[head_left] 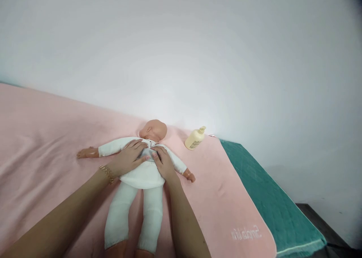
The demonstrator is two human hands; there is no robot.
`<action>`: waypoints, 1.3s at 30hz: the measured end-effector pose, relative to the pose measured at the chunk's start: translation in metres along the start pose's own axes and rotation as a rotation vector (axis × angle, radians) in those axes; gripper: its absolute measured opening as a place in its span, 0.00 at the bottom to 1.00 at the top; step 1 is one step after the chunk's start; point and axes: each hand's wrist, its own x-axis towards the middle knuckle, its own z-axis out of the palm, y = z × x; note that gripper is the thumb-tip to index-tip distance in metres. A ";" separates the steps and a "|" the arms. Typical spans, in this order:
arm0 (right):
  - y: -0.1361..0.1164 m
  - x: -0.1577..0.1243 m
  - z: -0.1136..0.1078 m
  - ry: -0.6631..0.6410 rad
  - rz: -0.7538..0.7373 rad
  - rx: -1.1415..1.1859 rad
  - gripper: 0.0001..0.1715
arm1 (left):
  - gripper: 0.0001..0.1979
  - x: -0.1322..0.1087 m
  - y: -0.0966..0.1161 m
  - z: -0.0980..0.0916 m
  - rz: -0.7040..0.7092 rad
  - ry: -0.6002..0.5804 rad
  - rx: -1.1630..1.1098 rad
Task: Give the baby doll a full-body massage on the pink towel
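Note:
A baby doll point(141, 175) in a white top and white trousers lies on its back on a pink blanket point(51, 145), its bald head toward the wall and its arms spread. My left hand point(128, 158) lies on the doll's chest with its fingers stretched out flat; a gold bracelet sits at that wrist. My right hand point(163, 162) rests beside it on the chest. Its fingertips press at the front of the white top just below the collar. The fingertips of both hands nearly meet at the middle of the chest.
A cream pump bottle point(194, 138) lies on its side on the blanket, right of the doll's head. A teal mattress point(271, 205) shows past the blanket's right edge. A plain white wall stands behind. Dark floor shows at the lower right.

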 end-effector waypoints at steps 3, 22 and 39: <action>0.002 -0.002 0.002 0.018 -0.009 -0.023 0.20 | 0.25 0.000 -0.001 0.001 -0.001 0.018 -0.005; 0.001 -0.001 0.001 -0.038 0.035 -0.052 0.24 | 0.28 0.001 -0.002 0.005 -0.040 0.015 0.004; -0.009 -0.010 -0.024 0.189 0.057 0.146 0.19 | 0.27 -0.001 0.033 -0.072 -0.083 -0.060 -0.133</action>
